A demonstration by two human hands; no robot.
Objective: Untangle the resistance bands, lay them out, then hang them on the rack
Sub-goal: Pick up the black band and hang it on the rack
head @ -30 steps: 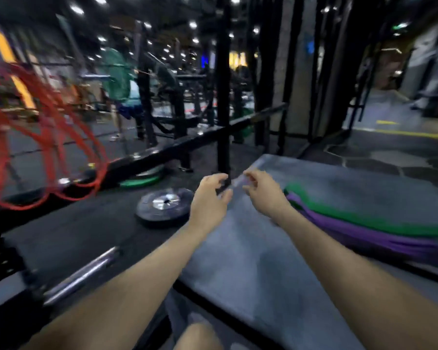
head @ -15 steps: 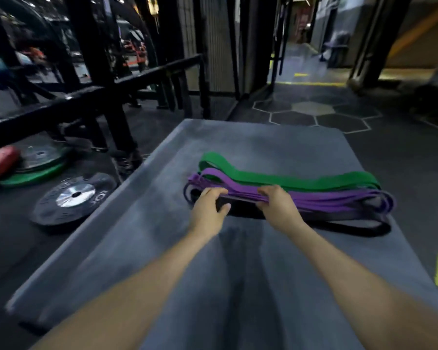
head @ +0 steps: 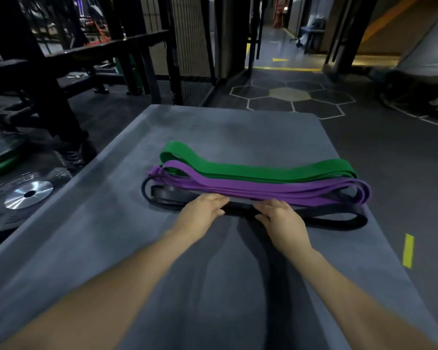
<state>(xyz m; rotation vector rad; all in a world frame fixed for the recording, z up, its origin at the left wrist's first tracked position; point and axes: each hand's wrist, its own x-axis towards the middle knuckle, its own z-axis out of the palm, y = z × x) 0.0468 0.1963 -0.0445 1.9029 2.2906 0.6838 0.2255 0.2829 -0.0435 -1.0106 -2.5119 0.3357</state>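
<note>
Three flat resistance bands lie side by side on a grey mat (head: 213,127): a green band (head: 253,170) farthest, a purple band (head: 271,189) in the middle and a black band (head: 339,214) nearest me. My left hand (head: 203,211) and my right hand (head: 280,216) sit close together on the near side of the black band. Each hand has its fingers over the band's top and its thumb on the near edge, gripping it. The stretch of black band under both hands is hidden.
A black weight plate with a silver hub (head: 28,194) lies on the floor left of the mat. A black steel rack frame (head: 48,79) stands at the back left. Dark floor with hexagon markings (head: 288,94) stretches beyond the mat, and a yellow floor mark (head: 408,250) sits right.
My view swung right from the rack to the mat. Both hands dropped from mid-air onto the band pile and now grip the black band; since half a second ago they barely shifted.
</note>
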